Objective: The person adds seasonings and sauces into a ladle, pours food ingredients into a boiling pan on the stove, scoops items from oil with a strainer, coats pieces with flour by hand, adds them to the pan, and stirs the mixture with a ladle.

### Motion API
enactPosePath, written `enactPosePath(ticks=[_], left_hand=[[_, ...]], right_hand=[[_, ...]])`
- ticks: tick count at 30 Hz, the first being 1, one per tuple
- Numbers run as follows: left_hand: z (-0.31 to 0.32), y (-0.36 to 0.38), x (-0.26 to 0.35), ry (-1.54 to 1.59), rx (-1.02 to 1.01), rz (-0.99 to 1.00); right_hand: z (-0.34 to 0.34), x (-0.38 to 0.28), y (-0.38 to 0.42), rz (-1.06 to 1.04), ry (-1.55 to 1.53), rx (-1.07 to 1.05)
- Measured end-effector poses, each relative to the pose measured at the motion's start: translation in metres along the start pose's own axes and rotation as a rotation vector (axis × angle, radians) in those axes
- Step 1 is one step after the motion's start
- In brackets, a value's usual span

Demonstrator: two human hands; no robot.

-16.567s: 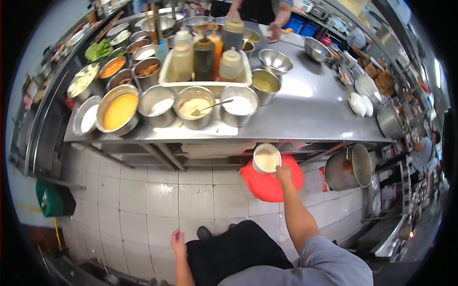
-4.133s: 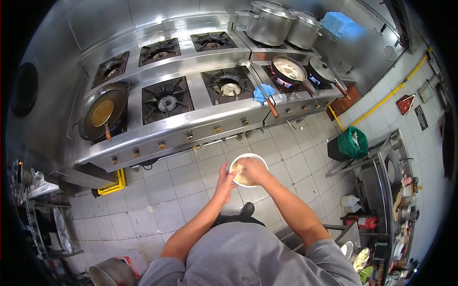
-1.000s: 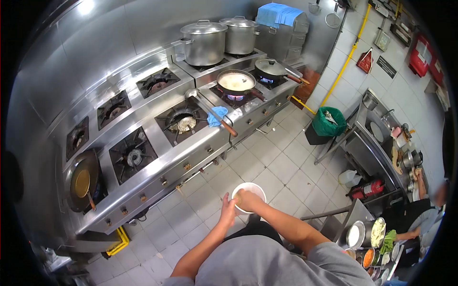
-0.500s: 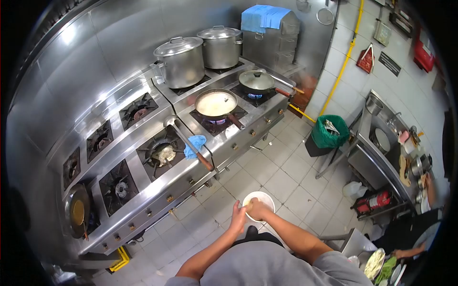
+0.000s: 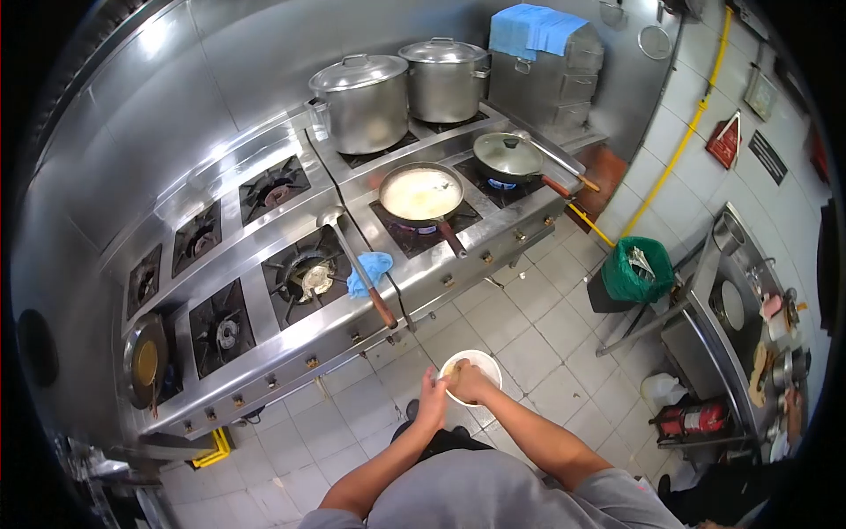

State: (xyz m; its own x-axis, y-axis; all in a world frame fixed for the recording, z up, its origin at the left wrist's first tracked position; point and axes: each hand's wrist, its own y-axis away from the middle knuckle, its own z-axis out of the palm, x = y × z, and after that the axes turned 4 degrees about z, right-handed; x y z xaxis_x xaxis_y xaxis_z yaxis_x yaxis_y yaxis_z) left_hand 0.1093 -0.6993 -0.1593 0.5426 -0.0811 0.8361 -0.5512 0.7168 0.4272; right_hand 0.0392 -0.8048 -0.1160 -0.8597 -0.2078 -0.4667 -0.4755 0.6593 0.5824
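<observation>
Going left to right, clock face laid over my view. Big dark wok (image 5: 144, 360) sits between eight and nine, a smaller pan with a brownish base (image 5: 144, 362) inside it. Toward nine, a long-handled ladle (image 5: 359, 269) lies across the stove front beside a blue cloth (image 5: 368, 274). Two lidded stockpots (image 5: 361, 110) stand around eleven to twelve. Straight up at twelve, a frying pan (image 5: 420, 194) of pale stuff is over a lit burner.

My left hand (image 5: 430, 406) is at six, gripping the near-left side of the white bowl (image 5: 483, 363), which is up off the floor between five and six. My right hand (image 5: 470, 384) reaches down into it; those fingers are mostly hidden, so can't tell if they're open or closed.

Glass-lidded pan (image 5: 508, 154) is at one, blue flame under it. Green-bagged bin (image 5: 636, 271) at three, red fire extinguisher (image 5: 696, 418) at four, under the side counter (image 5: 705, 286).
</observation>
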Motion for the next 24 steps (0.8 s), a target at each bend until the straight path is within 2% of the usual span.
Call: enactPosePath(ticks=[2, 4, 6, 8, 9, 14, 15, 16, 18, 20, 24], left_hand=[[-0.001, -0.007, 0.005, 0.050, 0.013, 0.022], [-0.001, -0.012, 0.009, 0.162, 0.051, 0.032], [-0.001, -0.023, 0.016, 0.171, 0.079, 0.095], [0.005, -0.038, 0.028, 0.200, 0.100, 0.167], [0.005, -0.043, 0.037, 0.198, 0.130, 0.211], [-0.007, -0.077, 0.074, 0.196, 0.233, 0.378], [-0.010, -0.083, 0.083, 0.193, 0.242, 0.417], [-0.012, -0.087, 0.091, 0.198, 0.254, 0.425], [-0.008, -0.080, 0.127, 0.243, 0.257, 0.292], [-0.010, -0.093, 0.136, 0.264, 0.254, 0.308], [-0.010, -0.114, 0.147, 0.266, 0.231, 0.352]], right_hand=[[-0.005, -0.011, -0.008, -0.030, 0.043, -0.019], [-0.009, -0.022, -0.021, -0.207, 0.245, 0.008], [-0.019, -0.042, -0.028, -0.227, 0.242, -0.021], [-0.021, -0.052, -0.053, -0.404, 0.220, 0.035], [-0.028, -0.060, -0.055, -0.348, 0.135, 0.055], [-0.056, -0.118, -0.077, -0.387, 0.089, -0.046], [-0.058, -0.129, -0.083, -0.445, 0.097, -0.068], [-0.061, -0.139, -0.088, -0.504, 0.104, -0.090], [-0.067, -0.153, -0.101, -0.533, 0.130, -0.113], [-0.076, -0.166, -0.109, -0.608, 0.219, -0.049], [-0.085, -0.178, -0.125, -0.605, 0.263, 0.038]])
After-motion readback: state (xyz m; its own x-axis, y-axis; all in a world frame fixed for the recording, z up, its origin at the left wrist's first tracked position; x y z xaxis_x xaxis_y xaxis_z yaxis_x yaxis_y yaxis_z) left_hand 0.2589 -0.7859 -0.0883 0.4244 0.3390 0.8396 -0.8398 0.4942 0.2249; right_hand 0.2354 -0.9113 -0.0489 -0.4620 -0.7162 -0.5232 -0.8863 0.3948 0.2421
